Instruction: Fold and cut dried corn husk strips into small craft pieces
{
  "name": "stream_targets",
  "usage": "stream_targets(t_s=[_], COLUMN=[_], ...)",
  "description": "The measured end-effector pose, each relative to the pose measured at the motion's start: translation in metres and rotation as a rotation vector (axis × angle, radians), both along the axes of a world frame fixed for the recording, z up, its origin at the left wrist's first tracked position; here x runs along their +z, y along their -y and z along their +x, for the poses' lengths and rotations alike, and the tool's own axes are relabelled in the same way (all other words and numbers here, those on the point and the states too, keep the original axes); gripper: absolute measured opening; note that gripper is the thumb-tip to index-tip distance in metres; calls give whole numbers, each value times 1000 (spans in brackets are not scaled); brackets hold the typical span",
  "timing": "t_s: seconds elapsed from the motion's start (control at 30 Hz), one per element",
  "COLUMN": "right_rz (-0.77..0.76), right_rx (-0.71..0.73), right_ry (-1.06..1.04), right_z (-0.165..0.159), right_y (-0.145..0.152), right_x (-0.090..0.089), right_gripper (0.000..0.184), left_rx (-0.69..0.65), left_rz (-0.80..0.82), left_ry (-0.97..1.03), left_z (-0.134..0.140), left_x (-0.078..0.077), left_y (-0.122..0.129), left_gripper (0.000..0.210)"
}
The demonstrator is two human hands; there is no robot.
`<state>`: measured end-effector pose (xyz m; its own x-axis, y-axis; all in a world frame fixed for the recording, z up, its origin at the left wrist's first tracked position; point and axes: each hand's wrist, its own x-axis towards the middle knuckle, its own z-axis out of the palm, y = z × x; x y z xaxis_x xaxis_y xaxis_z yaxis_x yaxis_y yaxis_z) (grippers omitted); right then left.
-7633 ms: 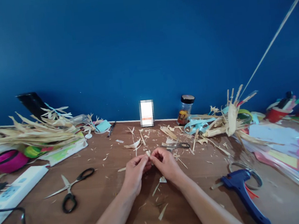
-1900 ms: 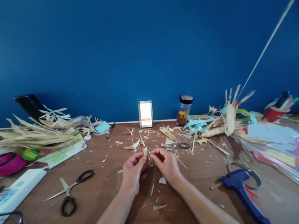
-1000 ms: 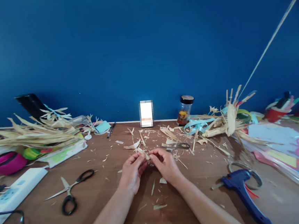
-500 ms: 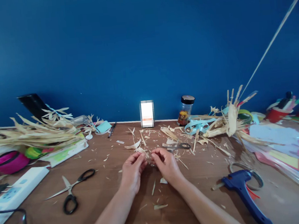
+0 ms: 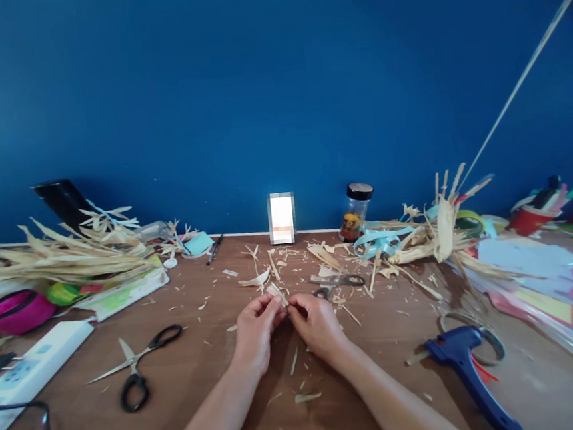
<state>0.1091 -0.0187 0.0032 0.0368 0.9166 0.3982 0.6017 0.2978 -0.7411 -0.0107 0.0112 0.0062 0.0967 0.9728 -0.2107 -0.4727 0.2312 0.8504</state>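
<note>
Over the middle of the brown table point(image 5: 216, 395), my left hand point(image 5: 257, 331) and my right hand point(image 5: 319, 324) meet at the fingertips. Between my left thumb and fingers is a small pale strip of dried corn husk point(image 5: 276, 292), its upper end sticking out. My right thumb and fingers pinch at its lower end, where my fingers hide most of it. Small dark-handled scissors point(image 5: 353, 280) lie just beyond my right hand, among husk scraps point(image 5: 324, 255). Larger black-handled scissors point(image 5: 134, 372) rest open to the left of my left hand.
A blue glue gun point(image 5: 462, 353) and a tape ring point(image 5: 499, 347) lie at right. A white power strip point(image 5: 30, 378) with cables sits at left. Husk bundles point(image 5: 69, 257) stand on both sides. A black-lidded jar point(image 5: 357, 212) and a lit, blurred screen point(image 5: 282, 219) stand by the blue wall.
My right hand has moved left and its fingertips now touch those of my left hand. More of the husk strip shows above my left fingers.
</note>
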Motion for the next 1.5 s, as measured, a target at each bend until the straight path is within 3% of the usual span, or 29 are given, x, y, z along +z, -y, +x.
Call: stream_targets(t_s=[0.23,0.43,0.7,1.5], right_rz=[-16,-1,-52,-59], right_rx=[-42,10,-16,10], right_ry=[-119,-224,-290,-286], right_z=[1,0,3,2], right_y=[-4,-4,-5,-5], right_x=[-2,5,7,5], right_gripper=[19,18,17,10], left_rx=[16,-49,-152,-69], left_rz=[-13,-9,151,194], left_ry=[-40,-98,-326,-427], left_z=[-2,-2,-1,-3], left_x=[1,-1,-3,-11], left_y=[1,2,4,-1], left_gripper=[21,21,19,22])
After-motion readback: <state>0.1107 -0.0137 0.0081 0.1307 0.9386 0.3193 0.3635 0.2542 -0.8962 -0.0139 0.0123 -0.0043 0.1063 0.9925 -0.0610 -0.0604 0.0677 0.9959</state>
